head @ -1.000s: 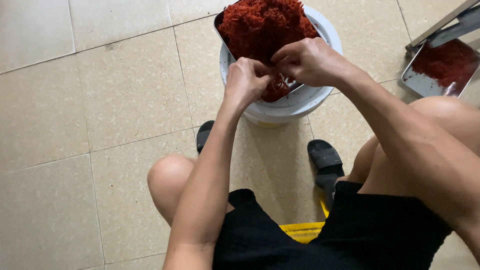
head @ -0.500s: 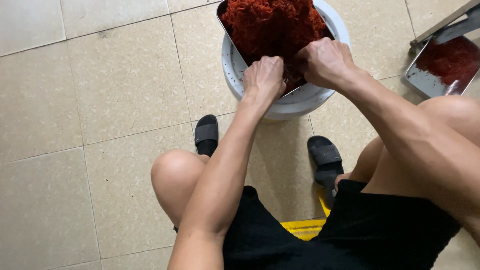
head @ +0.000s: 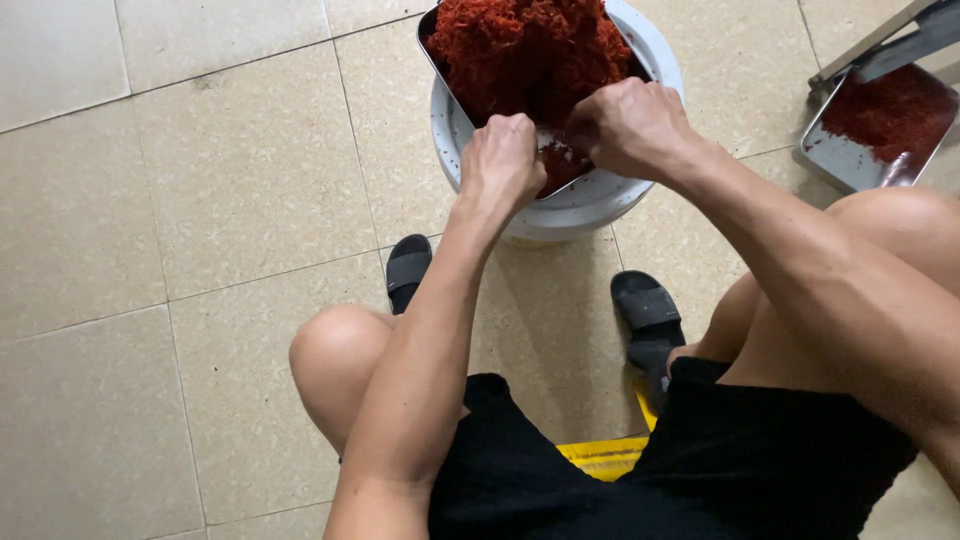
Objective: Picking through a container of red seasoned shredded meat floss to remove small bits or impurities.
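Observation:
A metal tray [head: 441,55] heaped with red shredded stuff [head: 525,55] rests across the top of a white bucket [head: 590,200] on the tiled floor. My left hand [head: 503,160] is closed at the tray's near edge, fingers curled down onto it. Just to its right, my right hand [head: 625,125] is also clenched at the near edge, against the red heap. What either fist encloses is hidden by the fingers.
A second metal tray [head: 850,160] with a thin layer of the red stuff lies at the upper right, under a metal frame [head: 900,35]. My feet in black sandals [head: 645,310] flank the bucket. A yellow stool [head: 600,455] shows beneath me.
Both hands have stayed at the tray's near edge. The view has shifted a little, and the hands sit slightly further apart than before.

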